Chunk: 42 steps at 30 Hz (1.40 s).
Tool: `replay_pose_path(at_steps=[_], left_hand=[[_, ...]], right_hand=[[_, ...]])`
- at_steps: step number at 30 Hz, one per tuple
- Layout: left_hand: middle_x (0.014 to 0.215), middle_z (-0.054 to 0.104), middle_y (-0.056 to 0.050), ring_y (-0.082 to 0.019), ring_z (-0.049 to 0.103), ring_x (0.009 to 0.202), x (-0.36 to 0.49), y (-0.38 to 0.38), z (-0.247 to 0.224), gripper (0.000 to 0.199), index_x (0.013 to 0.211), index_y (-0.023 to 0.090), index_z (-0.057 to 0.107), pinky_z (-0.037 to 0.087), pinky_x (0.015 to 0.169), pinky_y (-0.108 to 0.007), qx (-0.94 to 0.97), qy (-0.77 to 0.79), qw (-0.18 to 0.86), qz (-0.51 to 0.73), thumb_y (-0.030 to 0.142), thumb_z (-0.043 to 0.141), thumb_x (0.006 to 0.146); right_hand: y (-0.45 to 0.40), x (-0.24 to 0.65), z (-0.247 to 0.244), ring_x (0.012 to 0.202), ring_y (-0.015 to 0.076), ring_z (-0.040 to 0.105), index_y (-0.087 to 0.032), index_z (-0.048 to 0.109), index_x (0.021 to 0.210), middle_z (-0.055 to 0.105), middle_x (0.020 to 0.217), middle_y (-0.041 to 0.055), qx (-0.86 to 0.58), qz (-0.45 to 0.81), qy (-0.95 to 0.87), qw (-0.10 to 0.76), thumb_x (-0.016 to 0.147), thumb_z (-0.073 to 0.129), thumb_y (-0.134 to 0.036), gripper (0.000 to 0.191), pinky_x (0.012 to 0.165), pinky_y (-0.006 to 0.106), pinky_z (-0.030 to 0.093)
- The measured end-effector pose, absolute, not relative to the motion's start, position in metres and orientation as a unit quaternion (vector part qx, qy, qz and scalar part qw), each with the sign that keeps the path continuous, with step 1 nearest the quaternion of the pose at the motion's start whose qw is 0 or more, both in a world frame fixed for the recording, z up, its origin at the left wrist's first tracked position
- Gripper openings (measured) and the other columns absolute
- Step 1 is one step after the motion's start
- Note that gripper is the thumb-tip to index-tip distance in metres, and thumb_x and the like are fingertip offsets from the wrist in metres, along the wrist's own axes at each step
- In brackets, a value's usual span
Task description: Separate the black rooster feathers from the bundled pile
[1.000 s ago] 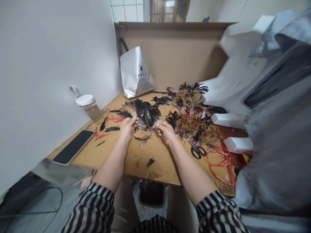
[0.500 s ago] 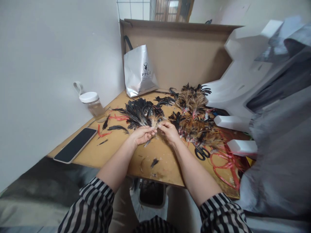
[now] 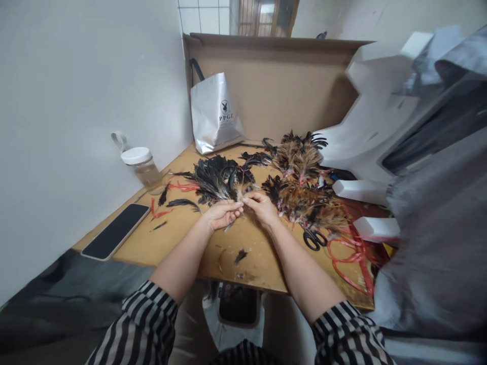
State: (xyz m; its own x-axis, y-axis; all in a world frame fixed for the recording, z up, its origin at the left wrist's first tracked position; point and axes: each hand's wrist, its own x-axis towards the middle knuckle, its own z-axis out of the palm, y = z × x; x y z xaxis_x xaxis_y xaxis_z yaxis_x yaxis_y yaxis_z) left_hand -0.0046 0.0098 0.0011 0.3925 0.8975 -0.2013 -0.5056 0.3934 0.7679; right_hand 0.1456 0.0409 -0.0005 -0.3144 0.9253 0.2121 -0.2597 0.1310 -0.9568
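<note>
My left hand (image 3: 222, 214) and my right hand (image 3: 261, 207) meet over the middle of the table. Both are closed in a pinch on light brown feathers (image 3: 241, 190), which stick up between the fingertips. The quill ends are mostly hidden by my fingers. Just beyond my left hand lies a heap of black feathers (image 3: 215, 177). To the right of my right hand are bundles of brown and black feathers (image 3: 308, 203), some with pink-red ties at their bases. Black-handled scissors (image 3: 314, 239) lie partly under these bundles.
A phone (image 3: 116, 232) and a lidded jar of liquid (image 3: 146, 172) are on the left. A silver bag (image 3: 215, 114) stands at the back against cardboard (image 3: 292, 86). Red plastic string (image 3: 352, 266) lies at the right, beside white foam (image 3: 376, 229). Loose feathers (image 3: 241, 256) dot the table (image 3: 262, 263).
My hands have come slightly closer together, the right fingertips now meeting the left at the feathers. The whole view has shifted a little. Other things stay in place.
</note>
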Motion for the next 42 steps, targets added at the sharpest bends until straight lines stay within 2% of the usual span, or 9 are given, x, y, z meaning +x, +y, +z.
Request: replay_pose_path(at_steps=[3,8,10,17,21,26,30,33,42], left_hand=[[0.059,0.060,-0.003,-0.004,0.054,0.047,-0.002,0.010,0.003,0.005,0.069,0.007,0.058,0.042,0.045,-0.011,0.336,0.337,0.729,0.493,0.010,0.061,0.070],[0.056,0.062,-0.006,-0.006,0.053,0.043,0.006,0.009,0.008,0.016,0.061,0.008,0.058,0.039,0.041,-0.014,0.419,0.457,0.554,0.556,0.021,0.067,0.064],[0.054,0.061,-0.006,-0.007,0.052,0.042,0.009,0.009,0.009,0.018,0.059,0.008,0.058,0.038,0.041,-0.015,0.442,0.475,0.515,0.560,0.022,0.068,0.062],[0.052,0.061,-0.006,-0.006,0.051,0.041,0.011,0.007,0.006,0.020,0.062,0.009,0.061,0.038,0.041,-0.016,0.456,0.480,0.554,0.505,0.028,0.068,0.062],[0.054,0.061,-0.006,-0.006,0.053,0.044,0.007,0.007,0.005,0.021,0.064,0.009,0.062,0.040,0.044,-0.015,0.447,0.454,0.593,0.492,0.029,0.069,0.061],[0.052,0.059,-0.004,-0.005,0.050,0.042,0.002,0.010,0.002,0.022,0.062,0.008,0.061,0.038,0.041,-0.013,0.440,0.443,0.589,0.513,0.029,0.069,0.061],[0.058,0.061,-0.004,-0.004,0.051,0.045,-0.002,0.015,0.001,0.021,0.064,0.009,0.059,0.039,0.042,-0.012,0.382,0.427,0.578,0.581,0.027,0.069,0.061],[0.061,0.062,-0.003,-0.004,0.051,0.047,-0.004,0.018,0.002,0.019,0.067,0.010,0.058,0.039,0.042,-0.012,0.342,0.413,0.576,0.618,0.024,0.070,0.061],[0.063,0.063,-0.003,-0.003,0.052,0.048,-0.004,0.019,0.002,0.020,0.069,0.009,0.058,0.039,0.042,-0.012,0.323,0.392,0.583,0.635,0.023,0.070,0.060]], right_hand=[[0.039,0.143,0.000,0.048,0.0067,0.041,-0.017,0.062,0.069,0.055,0.058,-0.0036,-0.323,0.589,-0.538,0.509,0.056,0.069,-0.036,0.024,0.047,0.021,0.031],[0.035,0.140,0.000,0.041,0.0056,0.034,-0.017,0.060,0.069,0.049,0.049,-0.0046,-0.368,0.602,-0.496,0.505,0.055,0.068,-0.042,0.029,0.040,0.020,0.024],[0.034,0.139,0.001,0.041,0.0056,0.034,-0.017,0.059,0.069,0.049,0.049,-0.0042,-0.373,0.602,-0.492,0.507,0.055,0.068,-0.043,0.031,0.040,0.020,0.024],[0.035,0.140,0.001,0.042,0.0053,0.035,-0.017,0.056,0.061,0.048,0.047,-0.0055,-0.361,0.591,-0.495,0.525,0.053,0.069,-0.040,0.027,0.042,0.020,0.025],[0.034,0.138,-0.001,0.040,0.0043,0.033,-0.017,0.056,0.062,0.044,0.044,-0.0069,-0.334,0.632,-0.475,0.513,0.055,0.069,-0.039,0.027,0.040,0.019,0.023],[0.038,0.140,-0.005,0.040,0.0047,0.036,-0.016,0.058,0.067,0.047,0.046,-0.0054,-0.350,0.644,-0.460,0.502,0.053,0.069,-0.039,0.029,0.039,0.018,0.023],[0.059,0.156,-0.002,0.038,0.0054,0.036,-0.015,0.061,0.071,0.050,0.047,-0.0043,-0.418,0.575,-0.446,0.544,0.054,0.067,-0.037,0.029,0.038,0.019,0.026],[0.081,0.169,0.002,0.037,0.0063,0.037,-0.014,0.062,0.068,0.048,0.042,-0.0042,-0.468,0.493,-0.496,0.540,0.056,0.063,-0.034,0.024,0.039,0.020,0.028],[0.128,0.164,0.004,0.053,0.0123,0.052,-0.014,0.065,0.058,0.060,0.054,0.0046,-0.571,0.218,-0.704,0.362,0.064,0.055,-0.027,0.017,0.052,0.022,0.036]])
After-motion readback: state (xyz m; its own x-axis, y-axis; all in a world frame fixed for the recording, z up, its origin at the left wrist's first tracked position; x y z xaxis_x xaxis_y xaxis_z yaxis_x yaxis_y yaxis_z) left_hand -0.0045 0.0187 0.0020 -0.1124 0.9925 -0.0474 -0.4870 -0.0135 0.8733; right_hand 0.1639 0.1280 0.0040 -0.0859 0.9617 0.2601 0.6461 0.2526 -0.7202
